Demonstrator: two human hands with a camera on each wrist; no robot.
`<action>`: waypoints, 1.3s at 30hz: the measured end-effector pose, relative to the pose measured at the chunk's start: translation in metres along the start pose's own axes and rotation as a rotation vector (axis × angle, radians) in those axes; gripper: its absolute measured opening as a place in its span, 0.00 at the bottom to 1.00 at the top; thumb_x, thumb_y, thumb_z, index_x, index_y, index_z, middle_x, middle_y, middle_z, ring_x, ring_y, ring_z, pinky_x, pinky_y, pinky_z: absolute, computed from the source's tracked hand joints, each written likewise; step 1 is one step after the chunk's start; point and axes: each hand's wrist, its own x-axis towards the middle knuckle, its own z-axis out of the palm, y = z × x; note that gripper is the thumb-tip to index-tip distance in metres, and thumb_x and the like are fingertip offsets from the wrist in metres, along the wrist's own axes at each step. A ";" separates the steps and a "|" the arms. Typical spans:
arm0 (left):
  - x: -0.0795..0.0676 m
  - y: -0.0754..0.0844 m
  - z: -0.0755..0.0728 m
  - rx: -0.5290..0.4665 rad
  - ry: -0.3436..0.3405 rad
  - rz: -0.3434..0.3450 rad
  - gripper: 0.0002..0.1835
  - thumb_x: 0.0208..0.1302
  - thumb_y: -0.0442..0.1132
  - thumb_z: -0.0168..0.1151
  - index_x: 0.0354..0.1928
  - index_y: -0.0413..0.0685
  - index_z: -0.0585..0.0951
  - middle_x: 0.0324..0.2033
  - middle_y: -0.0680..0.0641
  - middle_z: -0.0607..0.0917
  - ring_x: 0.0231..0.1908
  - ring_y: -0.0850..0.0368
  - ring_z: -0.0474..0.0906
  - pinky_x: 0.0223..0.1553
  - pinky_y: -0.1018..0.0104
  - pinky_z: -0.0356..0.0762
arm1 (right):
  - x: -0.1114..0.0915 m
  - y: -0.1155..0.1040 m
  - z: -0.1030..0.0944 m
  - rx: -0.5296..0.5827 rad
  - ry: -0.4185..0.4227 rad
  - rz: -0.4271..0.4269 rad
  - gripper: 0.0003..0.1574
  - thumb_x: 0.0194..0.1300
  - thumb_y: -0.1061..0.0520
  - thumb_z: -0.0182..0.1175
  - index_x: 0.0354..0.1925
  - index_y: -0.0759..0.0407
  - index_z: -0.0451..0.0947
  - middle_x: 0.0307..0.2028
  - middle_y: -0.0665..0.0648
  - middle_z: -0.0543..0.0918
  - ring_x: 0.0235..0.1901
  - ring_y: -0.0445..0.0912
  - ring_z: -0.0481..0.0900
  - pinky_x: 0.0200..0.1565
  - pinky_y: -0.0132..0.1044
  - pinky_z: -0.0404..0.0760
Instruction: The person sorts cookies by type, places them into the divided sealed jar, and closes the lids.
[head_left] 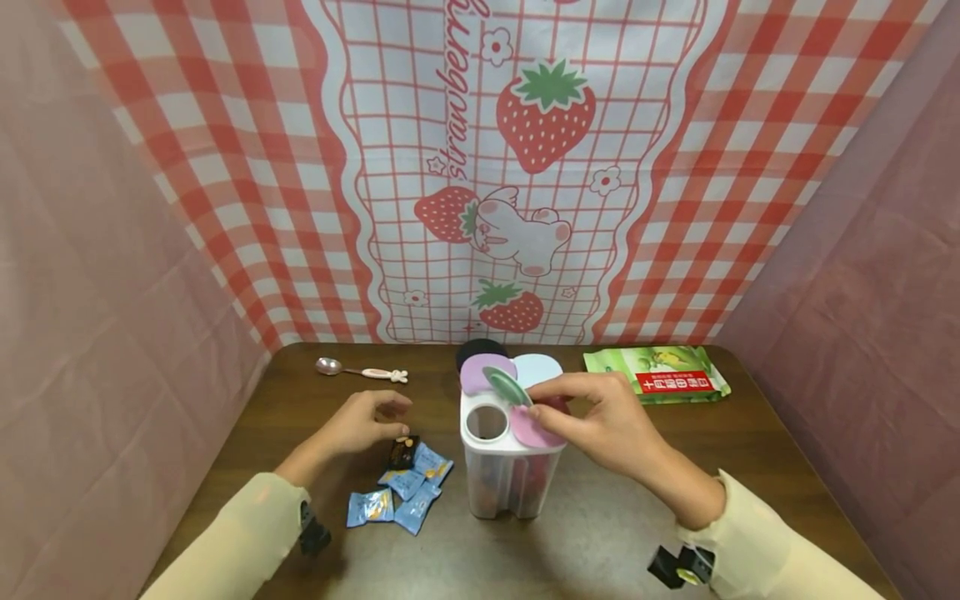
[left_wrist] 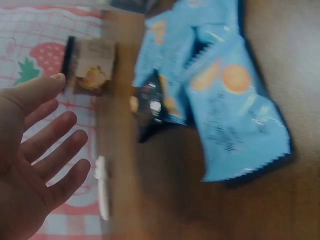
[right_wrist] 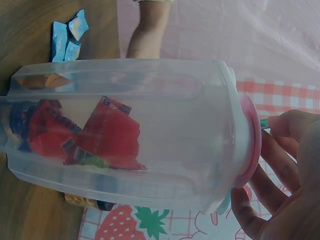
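Observation:
A clear storage container (head_left: 483,477) with a white top stands mid-table. My right hand (head_left: 615,421) pinches its round green lid (head_left: 506,386), tilted up beside an uncovered round opening (head_left: 487,423). Pink (head_left: 534,428), purple (head_left: 486,374) and pale blue (head_left: 542,367) lids cover other openings. Red packets (right_wrist: 112,132) show through the container's wall in the right wrist view. Left of it, my left hand (head_left: 367,423) hovers with relaxed fingers, holding nothing, near a small black-wrapped snack (head_left: 402,452). Several blue snack packets (head_left: 417,507) lie beside that snack.
A spoon (head_left: 375,374) with a pale rabbit-shaped handle end lies at the back left. Behind the container is a jar with a black lid (head_left: 477,347). A green packet (head_left: 652,375) with a red label lies back right. Checked strawberry cloth (head_left: 315,208) hangs behind the table.

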 end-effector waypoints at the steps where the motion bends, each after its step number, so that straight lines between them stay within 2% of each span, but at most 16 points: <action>1: 0.000 -0.004 0.002 -0.006 -0.010 -0.002 0.21 0.62 0.36 0.74 0.56 0.38 0.83 0.49 0.37 0.87 0.49 0.42 0.84 0.51 0.44 0.82 | 0.000 0.000 0.000 0.000 0.000 0.002 0.11 0.60 0.62 0.74 0.42 0.51 0.91 0.34 0.45 0.90 0.26 0.37 0.80 0.27 0.31 0.81; 7: -0.002 -0.024 0.015 -0.010 -0.073 -0.038 0.24 0.59 0.38 0.76 0.56 0.36 0.83 0.47 0.39 0.88 0.49 0.44 0.85 0.51 0.46 0.82 | -0.001 0.000 -0.001 0.004 0.001 0.004 0.11 0.60 0.62 0.74 0.42 0.51 0.91 0.34 0.45 0.90 0.26 0.37 0.80 0.27 0.31 0.81; 13: -0.002 -0.035 0.021 -0.012 -0.093 -0.056 0.23 0.57 0.37 0.77 0.53 0.36 0.84 0.44 0.41 0.89 0.47 0.46 0.85 0.51 0.46 0.81 | -0.001 0.000 -0.001 0.007 -0.002 0.004 0.11 0.60 0.63 0.73 0.42 0.51 0.91 0.34 0.45 0.90 0.26 0.37 0.79 0.26 0.31 0.80; 17: -0.002 -0.036 0.023 -0.007 -0.103 -0.051 0.21 0.56 0.37 0.77 0.51 0.37 0.85 0.43 0.42 0.89 0.46 0.46 0.84 0.50 0.47 0.81 | -0.001 0.000 -0.001 0.008 0.002 -0.002 0.11 0.60 0.63 0.73 0.41 0.51 0.91 0.33 0.47 0.90 0.25 0.37 0.79 0.26 0.30 0.79; 22: -0.001 -0.034 0.025 0.072 -0.098 -0.021 0.20 0.52 0.38 0.79 0.47 0.39 0.88 0.41 0.45 0.90 0.45 0.50 0.84 0.49 0.52 0.80 | 0.000 0.000 0.000 0.024 0.004 -0.024 0.10 0.60 0.64 0.73 0.41 0.52 0.91 0.32 0.51 0.91 0.25 0.38 0.80 0.25 0.29 0.79; 29: -0.003 -0.031 0.027 0.157 -0.082 0.042 0.19 0.47 0.39 0.82 0.43 0.41 0.90 0.39 0.47 0.89 0.43 0.50 0.83 0.47 0.58 0.79 | 0.000 0.000 0.000 0.027 0.004 -0.023 0.11 0.60 0.64 0.73 0.41 0.52 0.91 0.32 0.50 0.91 0.25 0.37 0.79 0.25 0.29 0.79; 35: -0.001 -0.029 0.029 0.190 -0.076 0.047 0.22 0.47 0.39 0.82 0.46 0.39 0.89 0.36 0.48 0.89 0.41 0.50 0.83 0.45 0.58 0.79 | 0.000 0.000 0.000 0.032 0.004 -0.029 0.11 0.60 0.64 0.73 0.41 0.52 0.91 0.33 0.49 0.91 0.25 0.38 0.80 0.26 0.29 0.79; 39: 0.000 -0.028 0.029 0.195 -0.073 0.036 0.21 0.46 0.38 0.82 0.44 0.38 0.89 0.35 0.48 0.88 0.39 0.52 0.82 0.44 0.59 0.79 | 0.001 0.000 0.001 0.035 0.005 -0.030 0.12 0.59 0.64 0.74 0.41 0.51 0.91 0.33 0.48 0.91 0.25 0.38 0.80 0.26 0.29 0.79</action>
